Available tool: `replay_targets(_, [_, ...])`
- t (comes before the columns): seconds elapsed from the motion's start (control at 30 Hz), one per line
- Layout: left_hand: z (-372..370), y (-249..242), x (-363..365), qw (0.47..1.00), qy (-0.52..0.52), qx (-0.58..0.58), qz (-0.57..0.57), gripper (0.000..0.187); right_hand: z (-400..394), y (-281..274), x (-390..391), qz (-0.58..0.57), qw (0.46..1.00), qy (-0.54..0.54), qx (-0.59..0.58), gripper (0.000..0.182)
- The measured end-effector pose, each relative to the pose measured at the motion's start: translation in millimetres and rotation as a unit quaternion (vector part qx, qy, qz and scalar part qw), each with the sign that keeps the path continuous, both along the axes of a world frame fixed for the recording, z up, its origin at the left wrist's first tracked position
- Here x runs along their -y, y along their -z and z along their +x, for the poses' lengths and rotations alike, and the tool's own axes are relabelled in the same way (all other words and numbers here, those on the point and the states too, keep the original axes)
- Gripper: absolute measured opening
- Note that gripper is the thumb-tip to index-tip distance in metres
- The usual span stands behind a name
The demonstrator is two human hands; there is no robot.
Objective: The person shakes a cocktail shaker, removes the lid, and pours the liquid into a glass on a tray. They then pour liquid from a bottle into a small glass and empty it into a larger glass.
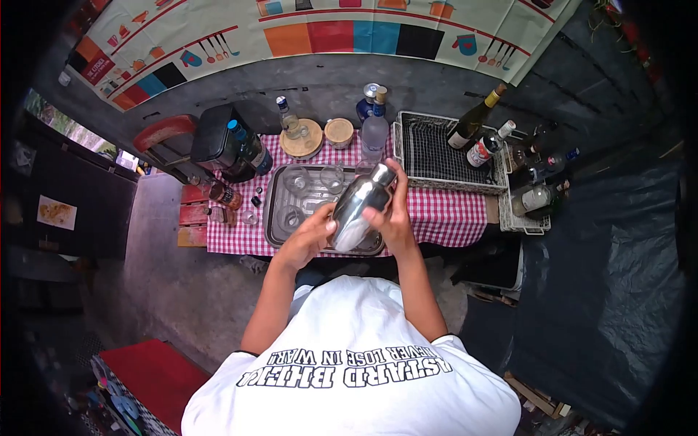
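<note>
A silver cocktail shaker is held tilted in front of my chest, its capped end pointing away to the upper right. My left hand grips the lower end from the left side. Around the upper part and the cap, my right hand is wrapped from the right, its thumb lying across the metal body. Beneath the shaker is a metal tray with several clear glasses on it, partly hidden by the shaker and my hands.
A red checked cloth covers the table. Behind the tray stand a frosted bottle and two wooden-lidded containers. At right, a wicker basket holds bottles. A dark bottle stands beside a black appliance at left.
</note>
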State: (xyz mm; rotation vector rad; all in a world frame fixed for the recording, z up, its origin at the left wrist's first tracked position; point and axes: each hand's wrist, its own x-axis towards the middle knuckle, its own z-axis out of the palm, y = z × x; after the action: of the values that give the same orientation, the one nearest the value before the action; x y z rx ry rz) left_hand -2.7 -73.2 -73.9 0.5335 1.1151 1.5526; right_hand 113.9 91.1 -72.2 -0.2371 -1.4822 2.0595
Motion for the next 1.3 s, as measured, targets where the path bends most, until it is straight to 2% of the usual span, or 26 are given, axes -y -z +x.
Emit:
replay_targets(0.03, [-12, 7, 7, 0.998, 0.057, 0.031, 0.004, 0.077, 0, -7, 1, 0.046, 0.998, -0.032, -0.022, 0.099])
replay_targets(0.07, [-13, 11, 9, 0.998, 0.056, 0.03, 0.006, 0.077, 1, -13, 0, 0.048, 0.998, -0.034, -0.023, 0.099])
replay_targets(0.13, [-11, 0, 8, 0.99, 0.068, -0.043, 0.112, 0.083, 4, -29, -1, 0.258, 0.964, -0.066, 0.002, 0.102])
replay_targets(0.2, [-18, 1, 11, 0.991, 0.092, -0.005, 0.093, 0.089, 5, -54, 4, 0.381, 0.924, -0.035, 0.017, 0.099])
replay_targets(0.33, [-23, -13, 10, 0.993, 0.03, 0.005, 0.115, 0.092, 0, -78, 22, 0.456, 0.889, 0.027, 0.023, 0.09])
replay_targets(0.43, [-36, -8, 8, 0.976, -0.014, -0.165, 0.139, 0.085, -14, -73, 36, 0.455, 0.888, 0.062, 0.01, 0.094])
replay_targets(0.47, [-39, -8, 8, 0.976, -0.012, -0.165, 0.144, 0.085, -19, -71, 39, 0.443, 0.892, 0.088, -0.007, 0.096])
replay_targets(0.53, [-42, -11, 10, 0.95, -0.055, -0.28, 0.128, 0.082, -27, -68, 41, 0.448, 0.889, 0.092, 0.001, 0.1])
replay_targets(0.6, [-45, -17, 11, 0.924, -0.083, -0.365, 0.076, 0.08, -37, -54, 45, 0.295, 0.949, 0.09, 0.069, 0.102])
replay_targets(0.67, [-56, -35, 15, 0.88, -0.076, -0.466, 0.057, 0.078, -48, -44, 45, 0.198, 0.973, 0.104, 0.058, 0.109])
replay_targets(0.7, [-63, -33, 16, 0.879, -0.071, -0.467, 0.062, 0.078, -54, -36, 46, 0.106, 0.989, 0.107, 0.009, 0.106])
replay_targets(0.73, [-70, -29, 19, 0.912, -0.04, -0.403, 0.066, 0.078, -61, -23, 46, 0.013, 0.993, 0.108, -0.042, 0.103])
replay_targets(0.77, [-76, -27, 22, 0.939, -0.008, -0.337, 0.068, 0.077, -64, -11, 43, -0.055, 0.991, 0.12, -0.022, 0.1])
replay_targets(0.8, [-80, -34, 25, 0.946, -0.001, -0.313, 0.089, 0.072, -65, -3, 46, -0.126, 0.984, 0.121, -0.029, 0.087])
replay_targets(0.87, [-87, -27, 30, 0.969, 0.023, -0.223, 0.099, 0.066, -65, 37, 50, -0.283, 0.953, 0.101, -0.035, 0.073])
replay_targets(0.9, [-92, -24, 32, 0.97, 0.043, -0.222, 0.089, 0.059, -67, 36, 56, -0.316, 0.943, 0.099, -0.022, 0.069])
replay_targets(1.0, [-107, -9, 38, 0.981, 0.075, -0.174, 0.048, 0.054, -69, 65, 65, -0.441, 0.888, 0.118, -0.053, 0.065])
replay_targets(1.07, [-114, 0, 41, 0.979, 0.081, -0.184, 0.038, 0.049, -70, 75, 71, -0.452, 0.88, 0.125, -0.071, 0.064])
replay_targets(1.13, [-120, 4, 42, 0.98, 0.112, -0.161, -0.031, 0.045, -76, 71, 77, -0.445, 0.881, 0.143, -0.067, 0.065])
replay_targets(1.2, [-123, 4, 43, 0.984, 0.119, -0.117, -0.054, 0.041, -80, 64, 85, -0.432, 0.887, 0.155, -0.054, 0.063])
replay_targets(1.27, [-130, 4, 41, 0.981, 0.162, -0.053, -0.089, 0.049, -84, 56, 89, -0.292, 0.942, 0.163, -0.013, 0.065])
replay_targets(1.3, [-131, 5, 42, 0.981, 0.165, -0.055, -0.088, 0.049, -86, 50, 91, -0.247, 0.95, 0.188, -0.033, 0.076])
